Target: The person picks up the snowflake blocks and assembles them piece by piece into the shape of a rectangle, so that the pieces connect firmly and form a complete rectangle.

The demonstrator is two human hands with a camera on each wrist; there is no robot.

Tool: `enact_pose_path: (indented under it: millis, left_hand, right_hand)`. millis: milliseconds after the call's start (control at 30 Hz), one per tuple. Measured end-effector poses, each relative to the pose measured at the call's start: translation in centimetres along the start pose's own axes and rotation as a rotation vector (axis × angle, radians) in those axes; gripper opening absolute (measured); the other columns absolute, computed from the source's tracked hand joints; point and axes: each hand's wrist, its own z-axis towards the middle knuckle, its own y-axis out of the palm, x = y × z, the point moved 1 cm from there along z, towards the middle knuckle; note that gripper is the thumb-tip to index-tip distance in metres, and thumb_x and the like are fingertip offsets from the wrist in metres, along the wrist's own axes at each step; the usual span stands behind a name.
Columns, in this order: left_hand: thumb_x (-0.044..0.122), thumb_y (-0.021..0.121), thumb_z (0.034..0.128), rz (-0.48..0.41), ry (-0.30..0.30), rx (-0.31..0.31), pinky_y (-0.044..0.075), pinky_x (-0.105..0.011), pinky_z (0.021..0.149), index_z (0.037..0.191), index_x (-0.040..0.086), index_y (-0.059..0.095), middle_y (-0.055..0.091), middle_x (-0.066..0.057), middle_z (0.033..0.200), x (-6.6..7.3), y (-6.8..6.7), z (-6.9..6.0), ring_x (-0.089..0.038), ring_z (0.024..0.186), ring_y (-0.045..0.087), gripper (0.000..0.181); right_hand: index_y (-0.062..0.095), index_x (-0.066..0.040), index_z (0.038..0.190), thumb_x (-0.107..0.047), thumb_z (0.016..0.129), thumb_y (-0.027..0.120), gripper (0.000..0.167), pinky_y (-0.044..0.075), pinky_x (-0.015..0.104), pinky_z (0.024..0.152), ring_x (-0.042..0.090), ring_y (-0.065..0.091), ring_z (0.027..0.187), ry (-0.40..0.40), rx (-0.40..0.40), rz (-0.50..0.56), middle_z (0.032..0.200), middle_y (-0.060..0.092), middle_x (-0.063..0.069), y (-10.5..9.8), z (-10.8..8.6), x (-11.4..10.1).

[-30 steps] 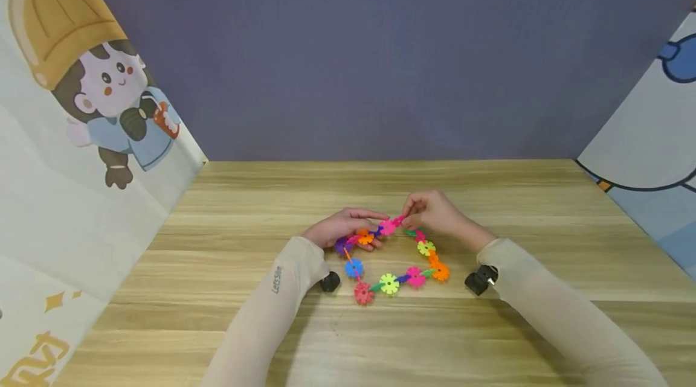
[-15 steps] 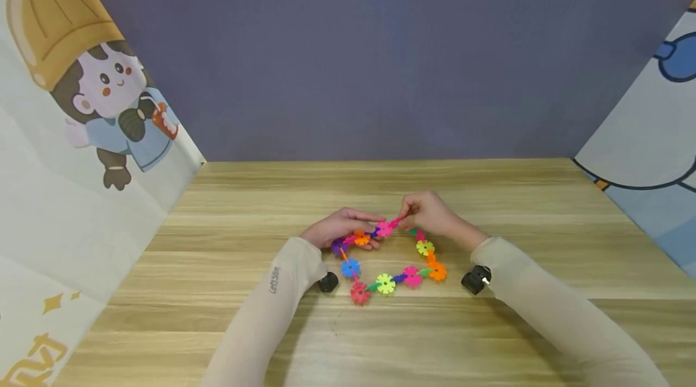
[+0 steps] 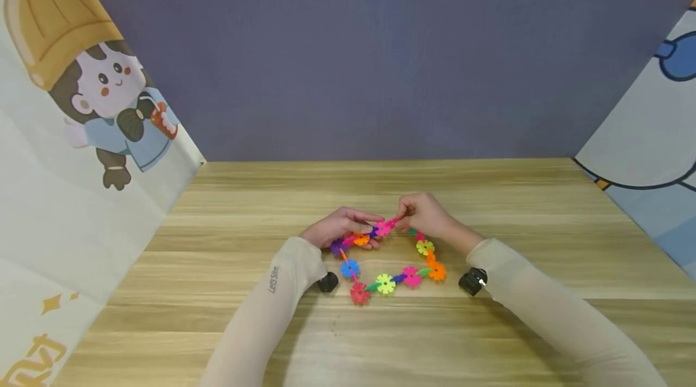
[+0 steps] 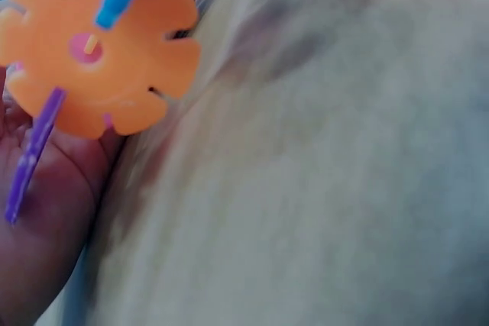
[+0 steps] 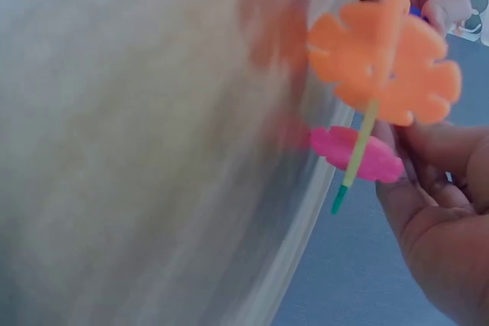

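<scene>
A chain of colourful slotted snowflake discs lies in a rough ring on the table, with a red disc (image 3: pixel 359 293), a yellow disc (image 3: pixel 385 284) and a blue disc (image 3: pixel 350 268) along its near and left parts. My left hand (image 3: pixel 336 227) holds the far left stretch, thumb and fingers around a pink disc (image 3: pixel 383 228) and its dark blue neighbour. An orange disc (image 4: pixel 114 66) hangs before that palm in the left wrist view. With thumb and forefinger, my right hand (image 3: pixel 431 216) pinches a second pink disc beside the first. Its fingers hide whether this joins the green disc (image 3: pixel 412 232).
Black wrist cameras, one at the left cuff (image 3: pixel 328 282) and one at the right cuff (image 3: pixel 472 281), sit close to the chain's sides. The wooden table (image 3: pixel 244 206) meets a grey-purple wall (image 3: pixel 380 61) at the back. Printed panels stand left and right.
My right hand has shifted slightly left toward the left hand. The left hand keeps its hold, and the ring of discs looks nearly the same.
</scene>
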Motion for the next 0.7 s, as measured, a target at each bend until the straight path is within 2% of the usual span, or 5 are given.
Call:
enact_pose_path:
  millis: [167,400,533,700]
  left_hand:
    - [0.001,0.054,0.0996,0.006,0.005,0.008,0.057,-0.035,0.089,0.143,-0.002,0.049,0.069,-0.024,0.114,0.0,0.1,0.1,-0.020,0.087,0.073,0.044]
    - [0.001,0.056,0.0983,0.015,0.002,0.010,0.057,-0.035,0.090,0.144,0.000,0.050,0.069,-0.023,0.113,0.1,0.1,0.2,-0.019,0.086,0.072,0.046]
    - [0.001,0.055,0.0980,0.013,0.001,0.014,0.057,-0.035,0.089,0.144,0.000,0.051,0.069,-0.024,0.112,0.0,0.1,0.2,-0.020,0.087,0.073,0.046]
    - [0.003,0.056,0.0977,0.036,0.009,0.022,0.055,-0.035,0.093,0.142,0.000,0.052,0.070,-0.023,0.111,0.0,0.1,0.2,-0.022,0.089,0.073,0.045]
  right_hand:
    - [0.065,0.005,0.080,0.011,0.083,0.073,0.011,0.061,0.034,0.061,0.031,0.071,0.069,0.021,-0.025,0.005,0.080,0.071,0.017,-0.4,0.2,0.1]
    - [0.068,0.000,0.084,0.009,0.079,0.076,0.014,0.060,0.034,0.069,0.023,0.068,0.075,0.044,-0.082,0.029,0.082,0.071,0.010,-1.3,0.2,0.5]
    - [0.069,0.007,0.099,0.007,0.082,0.075,0.018,0.059,0.034,0.077,0.025,0.068,0.086,0.065,-0.057,0.075,0.094,0.071,0.016,-2.5,-0.1,0.9]
    - [0.062,0.014,0.113,0.006,0.087,0.069,0.029,0.061,0.038,0.075,0.026,0.068,0.086,0.164,-0.007,0.083,0.102,0.068,0.024,-4.1,-0.6,1.8]
